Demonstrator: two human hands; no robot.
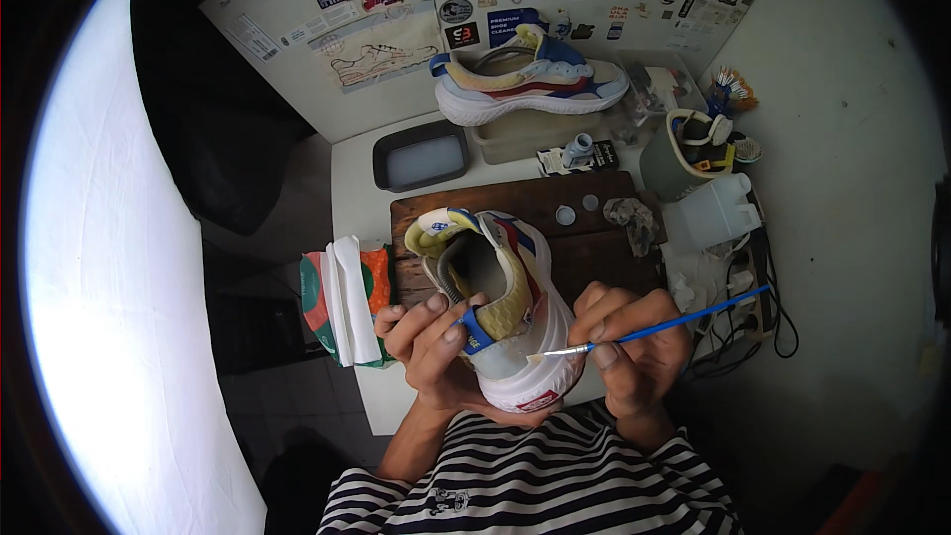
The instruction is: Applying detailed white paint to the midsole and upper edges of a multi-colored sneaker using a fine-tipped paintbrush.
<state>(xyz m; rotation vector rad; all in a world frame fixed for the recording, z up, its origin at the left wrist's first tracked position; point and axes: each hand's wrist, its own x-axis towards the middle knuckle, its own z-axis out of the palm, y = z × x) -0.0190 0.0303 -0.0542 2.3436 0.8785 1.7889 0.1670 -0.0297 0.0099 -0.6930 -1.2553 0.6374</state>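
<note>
Left hand (431, 357) clamped round the heel end of a shoe (510, 309), right hand (634, 342) pinching a brush (684, 320) close behind its bristles, a person works at the pale heel panel (503, 359), the shoe between both hands at the near side of a board (594, 263). A firm left grip, light strokes and a tip guided clear of the white sole (517, 392) should serve best, though bristle contact cannot be told from here; beyond the hands stands a bottle (579, 151), with a pack (377, 272) left of the left hand.
</note>
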